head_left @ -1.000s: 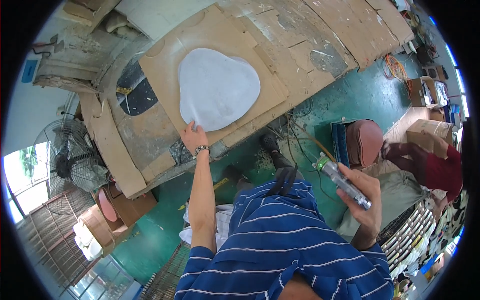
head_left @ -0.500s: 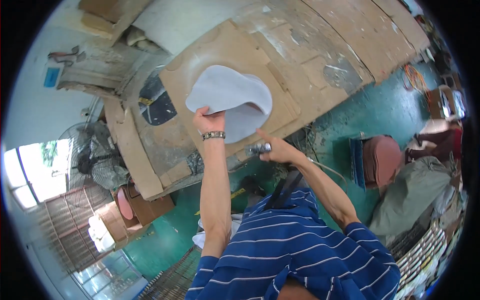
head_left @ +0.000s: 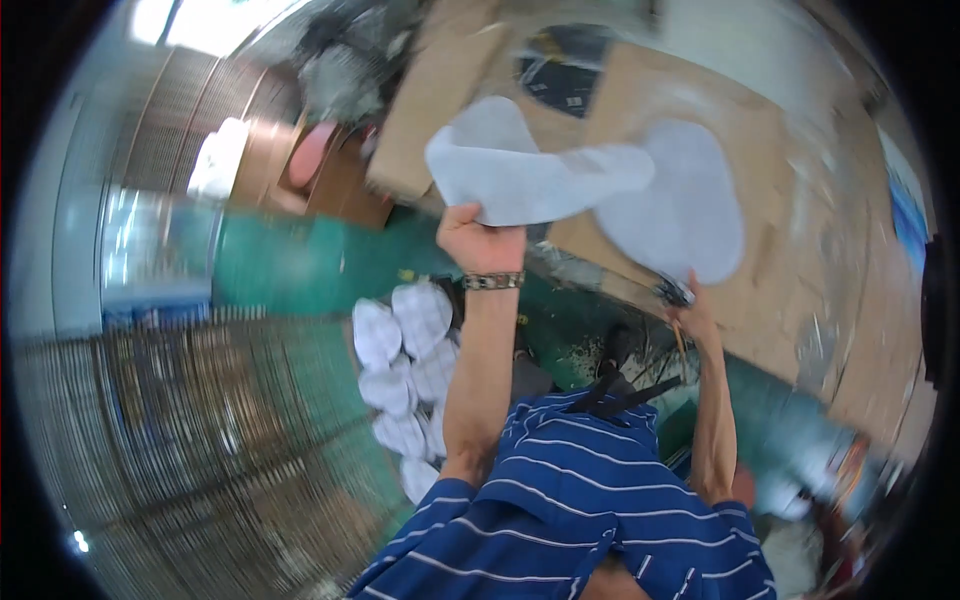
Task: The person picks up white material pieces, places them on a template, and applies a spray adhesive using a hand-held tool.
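Observation:
My left hand (head_left: 482, 242), with a metal watch band at its wrist, is closed on the edge of a floppy white pad (head_left: 535, 185). That pad is held up, bent, over the left end of the workbench, and its tip overlaps a second white pad. The second rounded white pad (head_left: 685, 200) lies flat on a cardboard sheet. At this pad's near edge my right hand (head_left: 697, 312) is closed around a small metal spray gun (head_left: 672, 291) with a thin hose, a finger pointing forward by the pad. Motion blurs both pads somewhat.
The cardboard-covered workbench (head_left: 790, 310) extends to the right. Several white pads (head_left: 395, 385) lie on a rack to my left, beside a wire-like rack (head_left: 200, 420). Behind them stand a cardboard box (head_left: 345, 185) and a fan (head_left: 345, 70). The floor (head_left: 290, 260) is green.
My view has turned left. The left hand has lifted one white pad off the other and carried it left; the other stays on the cardboard. The right hand still holds the spray gun.

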A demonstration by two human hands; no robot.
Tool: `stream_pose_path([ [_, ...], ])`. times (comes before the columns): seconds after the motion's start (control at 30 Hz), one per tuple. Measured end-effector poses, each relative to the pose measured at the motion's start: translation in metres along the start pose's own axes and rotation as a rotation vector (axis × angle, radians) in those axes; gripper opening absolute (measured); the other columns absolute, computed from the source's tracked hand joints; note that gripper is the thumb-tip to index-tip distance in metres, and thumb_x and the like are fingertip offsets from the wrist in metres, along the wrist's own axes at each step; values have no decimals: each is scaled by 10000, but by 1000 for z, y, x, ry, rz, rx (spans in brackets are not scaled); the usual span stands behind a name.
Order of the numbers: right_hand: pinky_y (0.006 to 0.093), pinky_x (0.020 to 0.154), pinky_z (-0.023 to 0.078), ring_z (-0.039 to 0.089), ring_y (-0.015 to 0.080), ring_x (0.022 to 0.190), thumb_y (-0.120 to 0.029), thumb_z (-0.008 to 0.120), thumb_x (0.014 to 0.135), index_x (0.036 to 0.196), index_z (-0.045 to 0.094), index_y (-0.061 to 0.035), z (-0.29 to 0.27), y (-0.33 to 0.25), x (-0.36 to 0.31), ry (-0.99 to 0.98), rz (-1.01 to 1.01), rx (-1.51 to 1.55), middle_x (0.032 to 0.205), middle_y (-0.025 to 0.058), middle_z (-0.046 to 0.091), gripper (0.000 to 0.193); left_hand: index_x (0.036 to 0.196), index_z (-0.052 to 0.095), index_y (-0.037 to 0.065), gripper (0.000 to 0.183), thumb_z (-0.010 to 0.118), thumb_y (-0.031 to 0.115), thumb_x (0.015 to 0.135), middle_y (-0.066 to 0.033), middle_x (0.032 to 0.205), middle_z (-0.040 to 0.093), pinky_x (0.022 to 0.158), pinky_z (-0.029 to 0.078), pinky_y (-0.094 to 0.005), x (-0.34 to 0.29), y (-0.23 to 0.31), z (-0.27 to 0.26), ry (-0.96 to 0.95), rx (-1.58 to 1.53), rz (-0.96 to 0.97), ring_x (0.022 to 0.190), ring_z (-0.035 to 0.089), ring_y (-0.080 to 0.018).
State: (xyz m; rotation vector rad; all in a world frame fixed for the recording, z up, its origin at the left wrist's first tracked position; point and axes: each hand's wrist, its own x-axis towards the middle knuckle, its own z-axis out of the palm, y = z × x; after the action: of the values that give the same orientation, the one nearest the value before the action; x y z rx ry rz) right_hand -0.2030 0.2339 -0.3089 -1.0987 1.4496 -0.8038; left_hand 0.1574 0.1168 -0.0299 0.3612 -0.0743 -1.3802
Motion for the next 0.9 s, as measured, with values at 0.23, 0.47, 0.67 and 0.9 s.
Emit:
stream_pose_path([
  [0.23,293,600,504,586,146,647,52,675,765,1597,213,-43,91,-112,-75,-338,143,-150,820,67,631,956,1258,570,46,616,520,34,644,-93,1174,639,1046,465,-519,-122,171,-150,342,-109,465,1153,602,-333],
  [0.47,292,643,520,589,145,716,100,668,744,1598,252,-90,205,-136,-101,-603,120,-678,927,55,645,969,1178,598,40,593,512,32,591,-92,1115,635,1049,462,-533,-265,306,-320,747,-280,788,1131,598,-348],
  [0.67,277,689,519,615,145,771,89,669,747,1594,283,-103,353,-167,-119,-774,223,-777,1016,78,672,950,1160,598,17,577,514,31,589,-98,1144,623,1062,446,-551,-378,443,-468,1041,-442,977,1146,574,-352],
  [0.9,283,779,517,634,157,856,36,655,766,1557,354,-54,521,-173,-129,-814,291,-980,1094,97,684,852,1202,599,9,619,515,30,589,-120,1192,626,1072,444,-523,-459,557,-663,1194,-445,1206,1177,565,-345],
])
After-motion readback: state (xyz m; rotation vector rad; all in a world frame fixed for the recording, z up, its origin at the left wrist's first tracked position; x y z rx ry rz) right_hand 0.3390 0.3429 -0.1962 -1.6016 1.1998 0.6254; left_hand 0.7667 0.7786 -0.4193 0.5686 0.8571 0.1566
